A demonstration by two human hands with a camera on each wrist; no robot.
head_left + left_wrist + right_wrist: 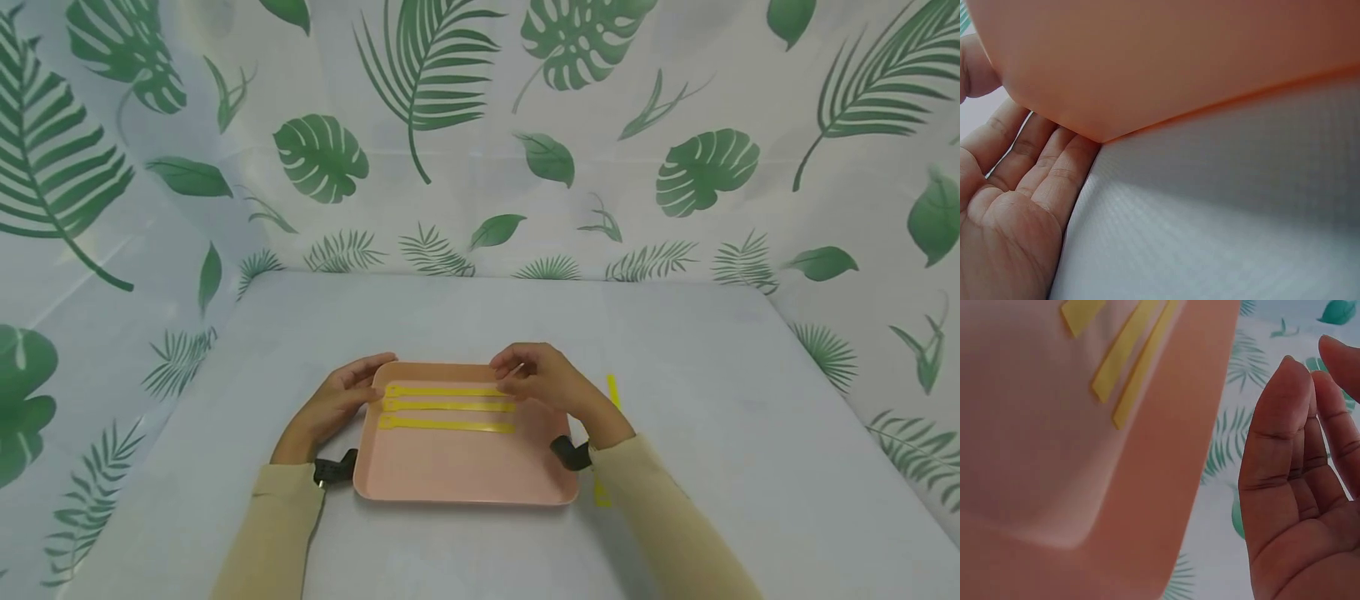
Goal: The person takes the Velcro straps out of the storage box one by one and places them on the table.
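With strips lying left-right on the tray, our relaxed right hand hovers over their right ends; left hand, fingers straight, touches the tray's left edge.

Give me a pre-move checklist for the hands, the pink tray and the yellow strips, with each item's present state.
1. Three yellow strips lie flat inside the pink tray: ok.
2. Left hand steadies the tray's left edge, fingers straight: ok.
3. Right hand empty above the strip ends: ok; its fingers hold nothing.
4. Fourth strip reachable: cannot tell, the right forearm hides part of it.
5. Tray flat on table: ok.
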